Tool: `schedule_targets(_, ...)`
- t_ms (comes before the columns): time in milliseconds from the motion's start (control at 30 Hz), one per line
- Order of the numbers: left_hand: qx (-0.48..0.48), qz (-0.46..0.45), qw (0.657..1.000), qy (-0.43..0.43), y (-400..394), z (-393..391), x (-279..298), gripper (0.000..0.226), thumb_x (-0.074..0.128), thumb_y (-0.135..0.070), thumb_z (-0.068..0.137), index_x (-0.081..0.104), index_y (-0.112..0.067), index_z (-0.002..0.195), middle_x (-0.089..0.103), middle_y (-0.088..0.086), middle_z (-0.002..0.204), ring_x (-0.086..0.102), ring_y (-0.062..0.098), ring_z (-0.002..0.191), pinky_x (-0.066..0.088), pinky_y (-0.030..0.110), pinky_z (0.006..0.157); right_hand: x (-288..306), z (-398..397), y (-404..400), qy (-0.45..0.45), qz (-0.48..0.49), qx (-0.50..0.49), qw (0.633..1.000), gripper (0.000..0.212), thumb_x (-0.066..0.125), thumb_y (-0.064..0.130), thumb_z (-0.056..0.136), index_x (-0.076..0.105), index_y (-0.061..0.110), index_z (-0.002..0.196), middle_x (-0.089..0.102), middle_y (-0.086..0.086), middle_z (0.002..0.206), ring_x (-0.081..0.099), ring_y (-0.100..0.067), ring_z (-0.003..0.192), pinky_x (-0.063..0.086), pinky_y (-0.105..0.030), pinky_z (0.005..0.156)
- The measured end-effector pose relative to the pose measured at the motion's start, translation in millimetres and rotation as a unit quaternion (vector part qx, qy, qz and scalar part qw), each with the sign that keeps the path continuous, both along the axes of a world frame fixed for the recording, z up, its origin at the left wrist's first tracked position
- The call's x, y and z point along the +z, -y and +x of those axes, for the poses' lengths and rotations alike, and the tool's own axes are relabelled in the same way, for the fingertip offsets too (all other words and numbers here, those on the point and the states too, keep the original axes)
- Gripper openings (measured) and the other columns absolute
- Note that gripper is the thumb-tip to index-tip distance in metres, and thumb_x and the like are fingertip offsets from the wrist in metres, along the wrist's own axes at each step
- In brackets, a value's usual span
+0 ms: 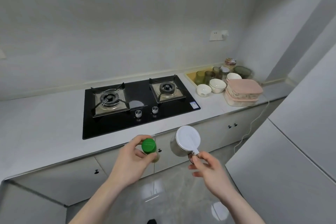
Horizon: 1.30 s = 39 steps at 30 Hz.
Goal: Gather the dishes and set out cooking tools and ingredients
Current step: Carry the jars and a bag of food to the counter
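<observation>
The person's left hand (130, 160) grips a small bottle with a green cap (149, 146), fingers (145, 154) curled round its body just under the cap, thumb on the far side. The right hand (207, 167) pinches the handle of a white-lidded metal canister (187, 141), thumb and forefinger closed on the clip at the lid's edge. Both containers hang in the air in front of the desk (45, 129), at about 6 o'clock from the black gas hob (138, 103), not yet set down.

The bottle looks light and rigid, probably smooth plastic or glass; a grip round the body suits it better than one by the cap, which could turn. The canister seems heavier and hangs off-centre from its small handle, so it is likely to swing; a hand under its base would steady it.

At 2 o'clock from the hob stand white bowls (214, 85), green glasses (209, 76) on a yellow tray (190, 76) and pink-lidded boxes (243, 91). These dishes look breakable and sit close together, so each is best lifted singly.
</observation>
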<state>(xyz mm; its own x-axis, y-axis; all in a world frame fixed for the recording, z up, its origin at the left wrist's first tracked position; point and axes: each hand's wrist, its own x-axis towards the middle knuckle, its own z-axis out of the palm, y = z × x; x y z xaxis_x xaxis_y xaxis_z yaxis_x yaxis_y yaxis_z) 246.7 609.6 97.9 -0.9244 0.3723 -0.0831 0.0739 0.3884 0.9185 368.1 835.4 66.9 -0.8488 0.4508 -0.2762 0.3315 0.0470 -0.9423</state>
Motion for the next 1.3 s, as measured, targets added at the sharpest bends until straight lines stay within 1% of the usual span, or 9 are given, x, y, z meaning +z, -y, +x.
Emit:
schedule_targets(233, -0.024, -0.008, 1.000, 0.017, -43.4, -65.5, -3.0, 0.038, 0.081, -0.013, 0.077, 0.067, -0.036, 0.104, 0.069, -0.028, 0.095, 0.071, 0.010, 0.066, 0.051, 0.019, 0.067, -8.6, -44.0, -35.0, 0.001, -0.007, -0.036, 0.999, 0.016, 0.060, 0.019, 0.101, 0.070, 0.010, 0.092, 0.069, -0.008, 0.105, 0.075, -0.016, 0.089, 0.061, -0.037, 0.080)
schedule_targets(333, -0.060, -0.019, 0.998, 0.013, -69.9, -79.4, 0.0, 0.038, 0.082, -0.016, 0.077, 0.067, -0.038, 0.105, 0.070, -0.022, 0.100, 0.072, 0.012, 0.068, 0.053, 0.024, 0.074, -13.3, -46.1, -54.9, 0.008, -0.013, -0.053, 0.998, 0.016, 0.060, 0.020, 0.100, 0.069, 0.009, 0.093, 0.069, -0.007, 0.104, 0.074, -0.016, 0.091, 0.060, -0.033, 0.078)
schedule_targets(433, -0.095, -0.026, 0.995, 0.007, -103.5, -93.8, 1.9, 0.038, 0.081, -0.016, 0.079, 0.066, -0.037, 0.107, 0.070, -0.018, 0.099, 0.072, 0.012, 0.066, 0.051, 0.016, 0.064, -19.0, -51.1, -84.5, 0.010, -0.019, -0.082, 0.996, 0.015, 0.061, 0.021, 0.100, 0.068, 0.009, 0.094, 0.069, -0.004, 0.101, 0.074, -0.016, 0.091, 0.059, -0.031, 0.076)
schedule_targets(567, -0.117, -0.042, 0.992, -0.013, -148.2, -108.0, 3.4, 0.038, 0.081, -0.018, 0.080, 0.065, -0.041, 0.107, 0.067, -0.025, 0.095, 0.071, 0.018, 0.065, 0.053, 0.021, 0.057, -25.9, -61.0, -124.6, 0.007, -0.039, -0.106, 0.994, 0.013, 0.061, 0.021, 0.100, 0.068, 0.011, 0.094, 0.069, -0.003, 0.099, 0.074, -0.018, 0.090, 0.060, -0.034, 0.078)
schedule_targets(733, -0.119, -0.059, 0.990, -0.039, -204.8, -128.7, -0.4, 0.038, 0.082, -0.020, 0.079, 0.066, -0.040, 0.107, 0.070, -0.024, 0.098, 0.071, 0.011, 0.067, 0.055, 0.025, 0.069, -34.5, -84.4, -180.9, 0.013, -0.051, -0.100, 0.994, 0.012, 0.063, 0.020, 0.099, 0.068, 0.009, 0.095, 0.069, 0.003, 0.089, 0.073, -0.016, 0.086, 0.058, -0.034, 0.076)
schedule_targets(833, -0.105, -0.059, 0.992, -0.034, -248.3, -142.4, -3.1, 0.038, 0.081, -0.017, 0.079, 0.066, -0.037, 0.107, 0.073, -0.013, 0.082, 0.067, 0.009, 0.061, 0.052, 0.016, 0.067, -35.1, -99.3, -228.2, 0.010, -0.044, -0.093, 0.995, 0.009, 0.064, 0.019, 0.098, 0.068, 0.012, 0.094, 0.069, 0.000, 0.094, 0.074, -0.018, 0.087, 0.058, -0.033, 0.074)
schedule_targets(967, -0.081, -0.055, 0.995, -0.021, -316.4, -161.6, -4.7, 0.038, 0.081, -0.015, 0.077, 0.066, -0.035, 0.105, 0.056, -0.006, 0.048, 0.045, 0.007, 0.049, 0.043, 0.016, 0.056, -32.6, -122.4, -307.8, 0.019, -0.026, -0.077, 0.997, 0.010, 0.066, 0.025, 0.096, 0.068, 0.016, 0.093, 0.070, 0.001, 0.095, 0.075, -0.015, 0.087, 0.058, -0.033, 0.076)
schedule_targets(1167, -0.048, -0.046, 0.998, -0.006, -387.0, -194.6, -10.0, 0.042, 0.083, -0.019, 0.074, 0.066, -0.041, 0.106, 0.058, 0.015, 0.060, 0.051, 0.014, 0.056, 0.055, 0.030, 0.068, -19.3, -163.0, -394.0, 0.023, -0.006, -0.040, 0.999, 0.012, 0.064, 0.026, 0.098, 0.069, 0.016, 0.093, 0.071, -0.001, 0.095, 0.074, -0.012, 0.086, 0.059, -0.030, 0.077)
schedule_targets(1300, -0.041, -0.052, 0.998, -0.006, -415.2, -222.3, -9.6, 0.041, 0.081, -0.015, 0.078, 0.064, -0.037, 0.108, 0.073, 0.007, 0.074, 0.065, 0.026, 0.062, 0.056, 0.029, 0.064, -9.7, -194.5, -430.0, 0.017, 0.008, -0.022, 1.000, 0.016, 0.064, 0.026, 0.097, 0.070, 0.020, 0.083, 0.071, 0.005, 0.088, 0.075, -0.011, 0.084, 0.061, -0.037, 0.081)
